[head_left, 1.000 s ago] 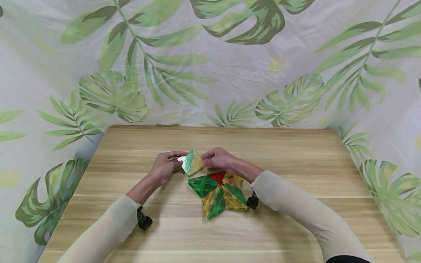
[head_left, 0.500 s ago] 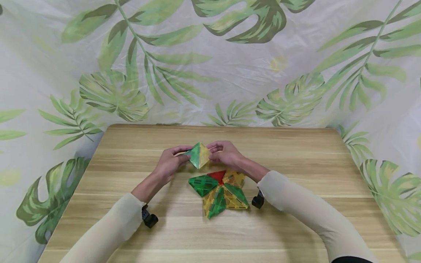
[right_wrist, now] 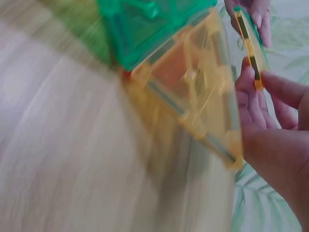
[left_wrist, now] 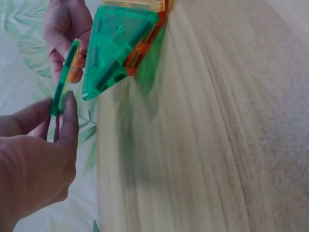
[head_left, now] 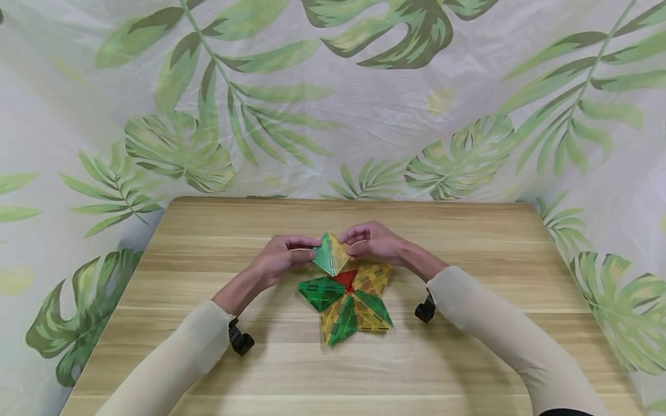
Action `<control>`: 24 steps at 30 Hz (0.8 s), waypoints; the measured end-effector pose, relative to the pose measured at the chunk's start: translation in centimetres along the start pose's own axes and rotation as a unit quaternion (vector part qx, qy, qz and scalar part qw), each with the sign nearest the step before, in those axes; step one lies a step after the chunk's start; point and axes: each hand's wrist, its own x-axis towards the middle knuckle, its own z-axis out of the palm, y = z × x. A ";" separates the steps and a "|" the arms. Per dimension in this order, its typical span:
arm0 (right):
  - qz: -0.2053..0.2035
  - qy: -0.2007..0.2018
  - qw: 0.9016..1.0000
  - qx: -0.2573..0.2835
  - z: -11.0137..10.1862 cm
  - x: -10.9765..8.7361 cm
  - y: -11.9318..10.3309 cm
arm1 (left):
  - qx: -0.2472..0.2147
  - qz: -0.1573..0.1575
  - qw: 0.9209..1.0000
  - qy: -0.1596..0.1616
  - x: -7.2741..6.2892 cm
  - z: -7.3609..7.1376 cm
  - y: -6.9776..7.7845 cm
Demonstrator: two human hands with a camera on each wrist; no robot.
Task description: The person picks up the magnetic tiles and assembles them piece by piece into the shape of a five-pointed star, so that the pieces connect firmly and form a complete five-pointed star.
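Between both hands a pair of joined triangular magnetic tiles, one green (head_left: 322,256) and one yellow (head_left: 340,254), is held above the table. My left hand (head_left: 278,261) pinches the green side between thumb and fingers. The yellow side is pinched by my right hand (head_left: 378,242); the right wrist view shows the yellow tile edge-on (right_wrist: 251,53). Just below the pair in the head view stands a star-shaped build of translucent magnetic tiles (head_left: 343,318), with green and yellow points around a red tile (head_left: 345,278). A green point of the build (left_wrist: 118,41) looks raised off the table in the left wrist view.
The wooden table (head_left: 208,358) carries the build near its middle. A leaf-patterned cloth (head_left: 374,110) hangs behind and at the sides. Dark wrist cameras hang below the left cuff (head_left: 241,341) and the right cuff (head_left: 425,310).
Both hands have carried the tile pair to the right, first away, then slightly back toward the build. The right arm's shift uncovers more of the build's yellow point at the back right.
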 end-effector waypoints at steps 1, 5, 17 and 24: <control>0.000 -0.006 1.000 0.003 -0.2 -0.1 0.2 | 0.004 -0.003 1.000 -0.007 0.1 0.0 -0.1; 0.001 -0.023 1.000 0.011 -0.7 -0.2 0.8 | 0.014 -0.016 0.999 -0.025 0.5 0.3 -0.4; 0.010 -0.037 0.999 0.015 -1.6 -0.2 1.9 | 0.007 -0.040 0.998 -0.052 2.0 1.1 -1.6; -0.011 -0.042 0.999 -0.014 -1.5 -0.1 2.4 | -0.006 -0.045 0.998 -0.050 2.3 1.6 -2.1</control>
